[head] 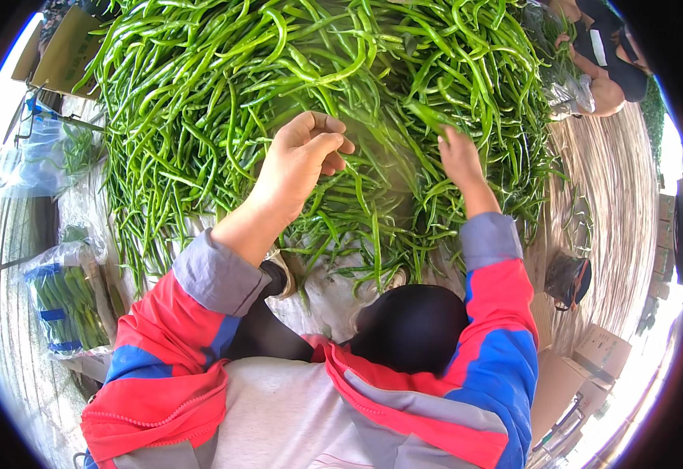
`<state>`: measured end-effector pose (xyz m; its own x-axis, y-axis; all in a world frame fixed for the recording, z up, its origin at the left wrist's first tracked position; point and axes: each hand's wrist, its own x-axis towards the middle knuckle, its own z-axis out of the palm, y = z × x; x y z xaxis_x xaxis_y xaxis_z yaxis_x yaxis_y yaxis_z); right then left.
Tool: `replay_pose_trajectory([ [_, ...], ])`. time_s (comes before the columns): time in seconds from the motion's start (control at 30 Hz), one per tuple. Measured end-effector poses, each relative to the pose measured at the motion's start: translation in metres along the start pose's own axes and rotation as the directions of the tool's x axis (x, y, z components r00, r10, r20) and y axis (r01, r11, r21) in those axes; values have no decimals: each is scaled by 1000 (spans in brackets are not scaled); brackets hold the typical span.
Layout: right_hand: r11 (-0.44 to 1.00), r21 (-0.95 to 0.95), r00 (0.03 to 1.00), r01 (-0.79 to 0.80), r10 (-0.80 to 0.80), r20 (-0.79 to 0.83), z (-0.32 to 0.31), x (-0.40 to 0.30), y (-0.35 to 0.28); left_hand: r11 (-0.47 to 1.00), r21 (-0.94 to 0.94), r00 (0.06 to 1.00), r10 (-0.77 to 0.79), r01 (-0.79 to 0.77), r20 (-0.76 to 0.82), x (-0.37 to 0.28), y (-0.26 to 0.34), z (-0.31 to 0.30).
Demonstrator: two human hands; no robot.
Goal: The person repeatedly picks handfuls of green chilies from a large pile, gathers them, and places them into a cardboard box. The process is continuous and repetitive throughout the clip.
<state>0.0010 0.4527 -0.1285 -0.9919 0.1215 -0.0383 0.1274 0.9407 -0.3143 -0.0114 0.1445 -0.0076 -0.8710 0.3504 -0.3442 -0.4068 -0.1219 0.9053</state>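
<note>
A large heap of long green chili peppers (200,117) lies before me on a pale sheet. Above its middle is my left hand (309,149), fingers curled and thumb near the fingertips; I see no pepper in it, and whether it pinches something small is unclear. My right hand (460,153) is over the heap's right part, slightly blurred, with a green pepper (429,114) at its fingertips, pointing up and left. Some loose peppers (376,249) hang at the heap's near edge, close to my shoes and knees.
At the left lie a clear plastic bag (36,158) and bundled green vegetables in plastic (65,305). An open cardboard box (65,55) stands upper left. Another person (605,88) handles peppers and a bag at upper right. A dark container (567,280) and cardboard boxes (602,352) are on the right.
</note>
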Motion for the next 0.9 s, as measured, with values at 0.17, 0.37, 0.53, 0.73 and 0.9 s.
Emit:
replay_pose_trajectory([
  [0.17, 579, 815, 998, 41, -69, -1, -72, -47, -68, 838, 378, 907, 284, -393, 312, -2, -21, 5],
  [0.37, 224, 973, 990, -56, -116, 83, -42, -51, -113, 934, 355, 975, -43, -39, 220, -14, -46, 23],
  [0.53, 970, 197, 990, -141, 133, 53, 59, 7, -18, 984, -105, 990, -140, 142, 22, -7, -19, 21],
  [0.73, 997, 68, 977, -23, 8, 213, 66, 21, -60, 995, -21, 996, -92, 92, 10, -6, -14, 9],
  [0.9, 936, 339, 959, -94, -6, 282, 18, 12, -47, 990, 141, 999, 25, -21, -23, 0, -12, 0],
])
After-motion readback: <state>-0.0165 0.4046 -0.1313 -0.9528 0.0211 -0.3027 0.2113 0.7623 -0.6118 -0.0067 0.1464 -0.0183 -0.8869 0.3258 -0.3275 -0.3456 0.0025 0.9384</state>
